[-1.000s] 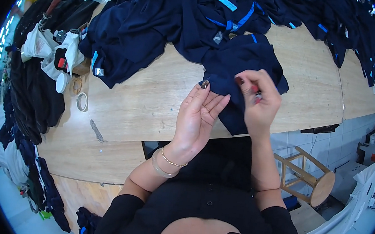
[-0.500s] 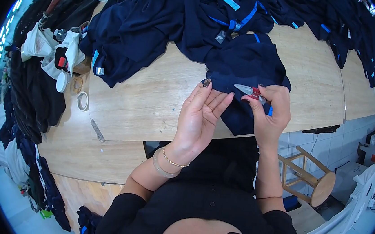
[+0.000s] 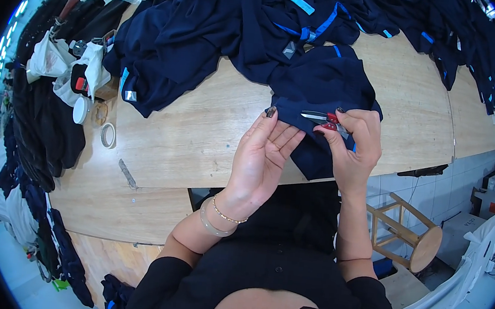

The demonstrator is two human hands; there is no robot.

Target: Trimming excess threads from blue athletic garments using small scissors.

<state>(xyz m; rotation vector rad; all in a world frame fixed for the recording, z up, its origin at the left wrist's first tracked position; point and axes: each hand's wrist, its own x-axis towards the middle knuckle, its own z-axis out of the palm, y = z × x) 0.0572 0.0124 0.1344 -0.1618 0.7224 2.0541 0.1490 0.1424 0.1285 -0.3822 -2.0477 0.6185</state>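
both hands are up at the near edge of the bench [image 3: 201, 144], working on a dark navy garment [image 3: 319, 90] whose lower part hangs off that edge. right hand [image 3: 355, 147] is closed around a small pair of snips [image 3: 321, 117] with a red grip, metal tips pointing left toward the other hand, and it looks like it's also pinching a bit of the cloth under the thumb. left hand [image 3: 265, 156] is mostly open, fingers straight and close together, palm facing up toward the camera, fingertips resting on the garment's edge just beside the snip tips, so it's steadying the cloth more than gripping it. that fabric looks thin, soft and floppy, light to lift but it'll sag and slide around, so i'd say hold it taut right next to the spot being trimmed, by a hem or seam. behind it there's a big pile of clothes [image 3: 224, 27] in the same navy with light blue trim, a roll of tape [image 3: 108, 135] off to the left, and a wooden stool [image 3: 413, 230] down by the right side.
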